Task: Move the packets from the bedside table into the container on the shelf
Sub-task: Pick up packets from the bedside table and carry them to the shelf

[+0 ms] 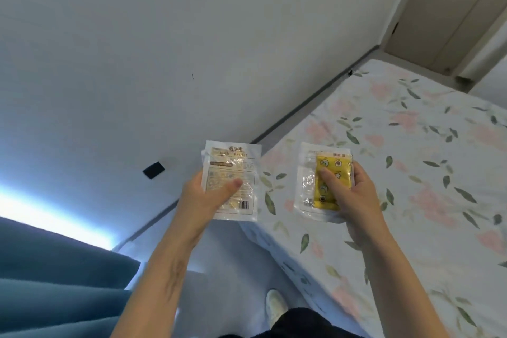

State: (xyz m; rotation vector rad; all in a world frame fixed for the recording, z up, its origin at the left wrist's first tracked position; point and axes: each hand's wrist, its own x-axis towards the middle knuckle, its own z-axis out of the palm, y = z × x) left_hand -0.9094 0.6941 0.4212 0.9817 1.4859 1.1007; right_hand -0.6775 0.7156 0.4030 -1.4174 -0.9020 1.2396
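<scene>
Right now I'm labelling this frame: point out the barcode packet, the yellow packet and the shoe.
barcode packet [233, 170]: head view, printed face above the thumb.
yellow packet [336, 170]: head view, patterned yellow pouch.
shoe [275, 307]: head view, pale upper.

The room is evenly and softly lit, with a cool bluish cast over the plain white wall [137, 35]. The strongest light is a blown-out white-blue band [55, 217] at the left edge, above the dark teal fabric folds [55, 269], and all detail is lost there. Shadows are faint. Glare glints on the clear plastic packet with the yellow printed pouch [322, 181]. The wide-angle lens tilts and bends straight lines near the edges, and fine print looks soft.
</scene>
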